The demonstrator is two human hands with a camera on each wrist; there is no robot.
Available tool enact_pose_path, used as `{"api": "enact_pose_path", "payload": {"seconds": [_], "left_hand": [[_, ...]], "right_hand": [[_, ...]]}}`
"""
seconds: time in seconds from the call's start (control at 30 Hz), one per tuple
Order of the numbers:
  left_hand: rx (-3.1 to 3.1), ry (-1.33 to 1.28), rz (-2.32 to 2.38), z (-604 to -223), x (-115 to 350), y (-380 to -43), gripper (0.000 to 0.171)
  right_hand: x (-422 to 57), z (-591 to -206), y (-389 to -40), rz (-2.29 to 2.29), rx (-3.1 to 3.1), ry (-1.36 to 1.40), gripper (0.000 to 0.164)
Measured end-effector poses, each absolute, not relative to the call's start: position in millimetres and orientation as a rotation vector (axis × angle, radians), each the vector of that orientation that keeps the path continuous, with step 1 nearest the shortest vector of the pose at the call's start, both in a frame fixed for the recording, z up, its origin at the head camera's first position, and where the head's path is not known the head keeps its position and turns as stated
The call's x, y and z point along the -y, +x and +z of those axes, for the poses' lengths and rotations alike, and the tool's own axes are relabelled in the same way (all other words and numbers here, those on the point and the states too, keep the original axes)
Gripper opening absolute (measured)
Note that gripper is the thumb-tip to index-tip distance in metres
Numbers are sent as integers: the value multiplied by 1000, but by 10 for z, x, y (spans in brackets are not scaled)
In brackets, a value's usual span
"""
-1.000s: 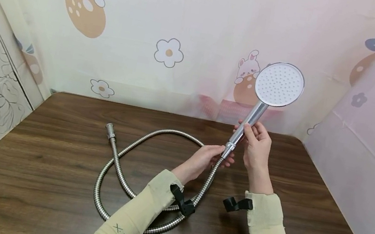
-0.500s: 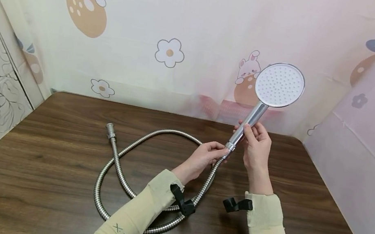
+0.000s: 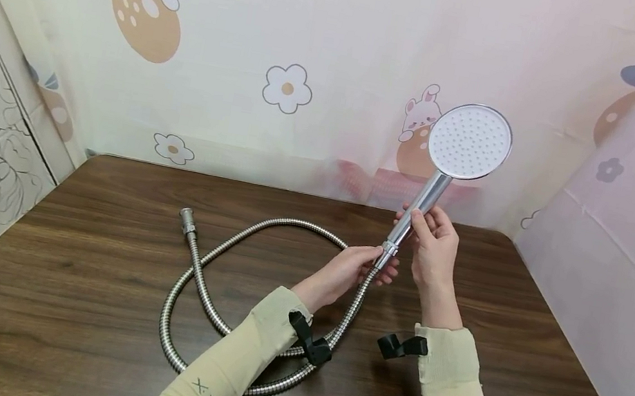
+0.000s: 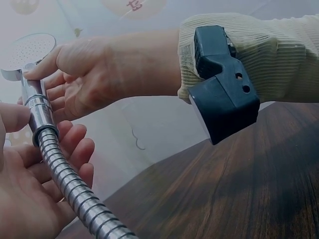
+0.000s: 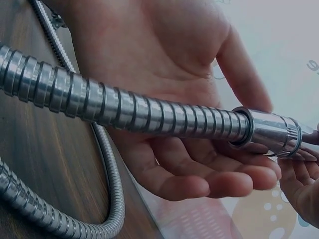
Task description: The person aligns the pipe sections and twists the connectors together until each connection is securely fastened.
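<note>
A chrome shower head (image 3: 470, 142) with a round white nozzle face is held up, tilted to the right, above the table. My right hand (image 3: 436, 253) grips its handle (image 3: 432, 193), thumb in front and fingers behind. At the handle's lower end, my left hand (image 3: 345, 273) pinches the hose's smooth metal connector nut (image 4: 41, 117) between thumb and forefinger. In the right wrist view, the left thumb touches the nut from one side and the other fingers lie loosely curled beneath. The ribbed metal hose (image 5: 164, 117) runs from the nut, joined to the handle.
Down on the brown wooden table (image 3: 88, 286) the hose lies in a loop, partly under the left forearm. Its free end fitting (image 3: 187, 221) points to the far left. A patterned curtain (image 3: 345, 34) hangs behind the table. Black camera mounts sit on both wrists.
My left fingers have turned round the nut, first one way, then back to their earlier pose. The shower head has shifted slightly left. The right hand keeps its grip on the handle.
</note>
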State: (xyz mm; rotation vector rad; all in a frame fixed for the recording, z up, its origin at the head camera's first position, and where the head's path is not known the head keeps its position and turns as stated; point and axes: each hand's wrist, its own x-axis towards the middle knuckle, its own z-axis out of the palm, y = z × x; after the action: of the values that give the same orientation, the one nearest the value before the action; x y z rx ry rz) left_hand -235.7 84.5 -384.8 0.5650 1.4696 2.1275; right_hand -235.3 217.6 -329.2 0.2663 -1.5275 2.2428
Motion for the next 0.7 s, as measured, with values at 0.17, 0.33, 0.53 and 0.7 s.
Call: {"api": "enact_pose_path", "payload": {"seconds": [0.17, 0.33, 0.53, 0.7], "left_hand": [[-1474, 556, 2149, -3861, -833, -2365, 38], [-1520, 510, 2178, -3864, -827, -2367, 28], [-1499, 458, 2218, -3855, -832, -2363, 12], [-1443, 464, 2214, -3852, -838, -2361, 15]], "right_hand": [[-2177, -3293, -2346, 2244, 1522, 262, 30], [-2175, -3301, -2346, 2240, 1526, 264, 30], [-2168, -3307, -2347, 2238, 1528, 269, 22], [-2162, -3301, -2343, 2245, 1517, 280, 23]]}}
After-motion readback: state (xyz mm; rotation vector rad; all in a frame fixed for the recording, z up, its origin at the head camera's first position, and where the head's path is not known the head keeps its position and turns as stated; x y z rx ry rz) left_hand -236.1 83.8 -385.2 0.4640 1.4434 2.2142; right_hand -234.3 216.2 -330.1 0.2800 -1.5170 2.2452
